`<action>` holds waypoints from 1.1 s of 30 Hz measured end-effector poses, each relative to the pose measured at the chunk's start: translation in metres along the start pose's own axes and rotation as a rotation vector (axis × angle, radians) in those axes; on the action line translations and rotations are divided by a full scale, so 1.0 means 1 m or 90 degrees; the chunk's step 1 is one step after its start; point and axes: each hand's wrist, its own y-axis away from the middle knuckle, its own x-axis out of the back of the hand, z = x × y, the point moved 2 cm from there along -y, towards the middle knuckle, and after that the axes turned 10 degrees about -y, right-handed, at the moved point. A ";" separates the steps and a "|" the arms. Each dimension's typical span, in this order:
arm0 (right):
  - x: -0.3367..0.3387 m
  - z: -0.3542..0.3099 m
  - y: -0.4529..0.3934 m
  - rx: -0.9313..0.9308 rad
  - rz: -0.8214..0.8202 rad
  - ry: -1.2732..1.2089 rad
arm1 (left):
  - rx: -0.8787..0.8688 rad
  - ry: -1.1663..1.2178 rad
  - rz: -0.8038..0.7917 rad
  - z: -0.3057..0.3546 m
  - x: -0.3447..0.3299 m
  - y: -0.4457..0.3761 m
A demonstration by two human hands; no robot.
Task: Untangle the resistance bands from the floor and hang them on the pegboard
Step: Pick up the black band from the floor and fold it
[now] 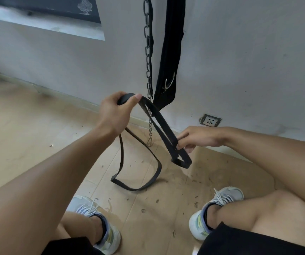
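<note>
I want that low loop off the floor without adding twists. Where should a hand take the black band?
Probably at the bottom bend of the floor loop, from above: it lies open and flat there, clear of the crossing near the right hand. The left hand already grips the top.

Resistance bands (pixel 163 133) black, matte. Far wall (pixel 240 52) pale grey-white w/ dark scuffs. Chain (pixel 148 52) dark grey metal, lower links silver. Hanging belt (pixel 170 52) black w/ silver ring. Floor (pixel 28 126) light tan wood planks, brown flecks near. Shoes (pixel 220 201) light grey/white, yellow-green accents, white laces. Shorts (pixel 249 243) black.
</note>
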 end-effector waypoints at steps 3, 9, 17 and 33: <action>0.006 -0.002 0.004 -0.002 -0.038 -0.053 | 0.060 -0.011 0.045 -0.006 0.008 -0.007; 0.022 0.014 0.010 -0.040 -0.077 -0.193 | 0.105 -0.034 0.069 -0.017 0.012 -0.012; 0.033 0.039 0.015 -0.080 -0.006 -0.132 | 0.135 -0.063 0.102 -0.029 0.021 -0.021; 0.063 0.057 0.023 -0.081 0.421 -0.142 | 0.117 -0.064 0.007 -0.025 0.011 -0.015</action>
